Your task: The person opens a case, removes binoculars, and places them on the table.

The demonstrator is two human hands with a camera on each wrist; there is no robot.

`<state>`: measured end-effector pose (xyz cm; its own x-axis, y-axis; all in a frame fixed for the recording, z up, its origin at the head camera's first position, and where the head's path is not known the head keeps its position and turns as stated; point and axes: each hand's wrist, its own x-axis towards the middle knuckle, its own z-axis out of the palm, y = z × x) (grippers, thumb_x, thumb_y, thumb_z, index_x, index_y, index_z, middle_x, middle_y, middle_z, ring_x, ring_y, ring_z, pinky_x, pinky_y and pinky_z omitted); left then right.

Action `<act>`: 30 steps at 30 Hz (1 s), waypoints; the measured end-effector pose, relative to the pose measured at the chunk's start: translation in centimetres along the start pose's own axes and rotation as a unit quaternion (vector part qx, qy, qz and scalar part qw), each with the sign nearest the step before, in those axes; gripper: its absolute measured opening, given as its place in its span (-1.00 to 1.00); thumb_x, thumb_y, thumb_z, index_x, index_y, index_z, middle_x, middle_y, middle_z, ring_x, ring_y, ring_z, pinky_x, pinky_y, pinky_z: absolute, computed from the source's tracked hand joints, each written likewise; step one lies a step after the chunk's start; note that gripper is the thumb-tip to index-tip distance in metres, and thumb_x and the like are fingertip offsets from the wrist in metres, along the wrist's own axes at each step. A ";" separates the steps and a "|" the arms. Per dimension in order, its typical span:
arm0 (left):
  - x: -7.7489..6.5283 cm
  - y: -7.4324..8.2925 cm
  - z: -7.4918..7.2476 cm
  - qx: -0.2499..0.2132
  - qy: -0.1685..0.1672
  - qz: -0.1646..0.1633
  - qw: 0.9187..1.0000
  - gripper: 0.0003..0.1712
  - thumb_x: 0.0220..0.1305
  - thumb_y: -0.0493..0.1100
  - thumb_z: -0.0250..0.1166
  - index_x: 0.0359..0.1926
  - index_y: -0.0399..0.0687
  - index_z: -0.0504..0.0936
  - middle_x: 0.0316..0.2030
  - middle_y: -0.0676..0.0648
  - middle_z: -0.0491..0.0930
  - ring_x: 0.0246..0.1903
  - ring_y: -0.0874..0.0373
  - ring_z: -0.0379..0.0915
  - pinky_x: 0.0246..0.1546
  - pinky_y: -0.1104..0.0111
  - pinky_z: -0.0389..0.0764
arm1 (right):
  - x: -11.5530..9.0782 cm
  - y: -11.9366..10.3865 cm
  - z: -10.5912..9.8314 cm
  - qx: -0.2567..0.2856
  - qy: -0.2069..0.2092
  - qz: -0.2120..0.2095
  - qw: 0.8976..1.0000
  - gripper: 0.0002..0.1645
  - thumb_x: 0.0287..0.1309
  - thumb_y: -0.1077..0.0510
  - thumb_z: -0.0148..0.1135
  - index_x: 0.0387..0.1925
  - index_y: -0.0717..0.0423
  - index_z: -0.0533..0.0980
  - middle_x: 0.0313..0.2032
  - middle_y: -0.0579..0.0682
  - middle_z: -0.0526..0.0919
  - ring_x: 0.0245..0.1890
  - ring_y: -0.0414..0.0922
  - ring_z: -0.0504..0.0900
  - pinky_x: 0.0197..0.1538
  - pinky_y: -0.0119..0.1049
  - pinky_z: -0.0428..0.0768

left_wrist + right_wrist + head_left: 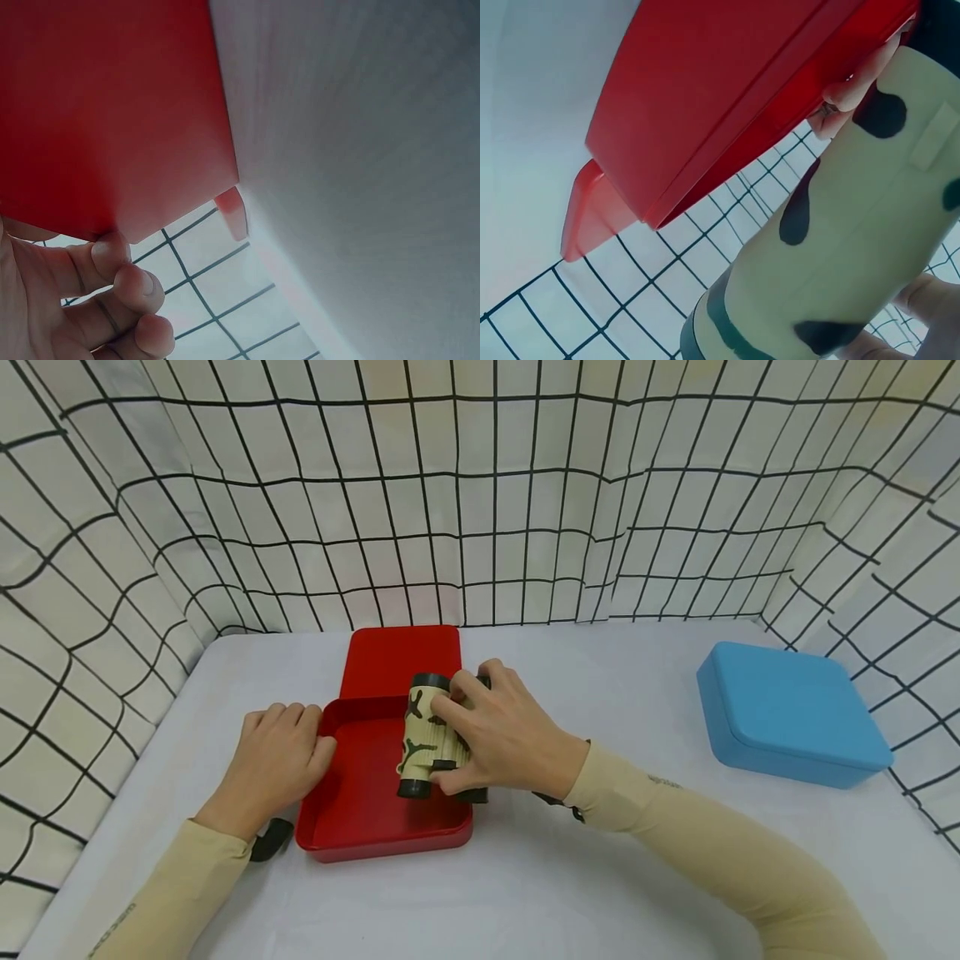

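My right hand point(506, 735) grips a pair of camouflage binoculars point(422, 735), cream with dark blotches and black ends. They are over the right half of an open red box point(382, 843), and the hand covers much of their right barrel. In the right wrist view a binocular barrel point(847, 217) fills the right side, close above the box's rim. On the box's left side, my left hand point(273, 760) holds the rim, thumb over the edge. The left wrist view shows its curled fingers point(139, 289) beside the red wall point(112, 127).
The box's red lid point(401, 656) lies folded back behind it. A closed blue case point(795, 710) sits at the right of the white table point(600, 877). Netting point(495, 502) with white cloth behind encloses the back and sides. A dark strap piece point(272, 841) shows by the left wrist.
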<state>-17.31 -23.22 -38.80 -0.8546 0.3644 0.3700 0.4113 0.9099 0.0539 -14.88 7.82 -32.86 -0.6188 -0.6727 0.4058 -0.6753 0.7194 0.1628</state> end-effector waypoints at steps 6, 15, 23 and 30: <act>0.1 0.1 0.0 -0.002 0.004 0.004 1.000 -0.83 0.29 -0.17 0.07 -0.43 -0.12 0.39 -0.55 -0.07 0.38 -0.44 0.00 0.32 -0.22 0.04 0.34 | -0.4 0.5 -0.2 0.000 0.011 -0.004 1.000 -0.31 -0.02 -0.49 0.27 -0.07 -0.11 0.47 -0.15 -0.06 0.56 -0.06 0.05 0.50 -0.01 -0.10 0.51; 0.2 0.0 -0.3 -0.002 -0.001 0.003 1.000 -0.83 0.29 -0.17 0.08 -0.43 -0.13 0.38 -0.53 -0.09 0.39 -0.43 -0.01 0.31 -0.22 0.02 0.35 | -0.6 1.2 -0.5 0.001 0.006 -0.015 1.000 -0.31 -0.02 -0.50 0.29 -0.08 -0.10 0.47 -0.12 -0.04 0.58 -0.04 0.09 0.51 -0.02 -0.07 0.54; 0.3 0.0 -0.4 0.007 0.008 0.014 1.000 -0.84 0.27 -0.17 0.09 -0.42 -0.15 0.39 -0.54 -0.09 0.39 -0.42 -0.02 0.33 -0.20 0.01 0.40 | -1.5 2.5 -0.6 -0.010 0.015 -0.002 1.000 -0.31 -0.06 -0.48 0.33 -0.10 -0.09 0.48 -0.16 -0.02 0.59 -0.07 0.09 0.52 0.01 -0.05 0.53; 0.0 0.1 -0.4 0.013 -0.003 0.009 1.000 -0.84 0.28 -0.17 0.08 -0.40 -0.16 0.40 -0.53 -0.10 0.40 -0.41 -0.04 0.34 -0.18 -0.01 0.42 | -2.1 3.2 -0.5 -0.013 0.020 -0.003 1.000 -0.33 -0.05 -0.45 0.31 -0.11 -0.07 0.48 -0.19 -0.02 0.57 -0.10 0.10 0.51 -0.03 -0.06 0.54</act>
<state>-17.12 -23.19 -38.38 -0.8490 0.3828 0.3642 0.4188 0.9078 0.0220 -15.51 11.63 -32.74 -0.5975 -0.6698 0.4408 -0.6676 0.7201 0.1892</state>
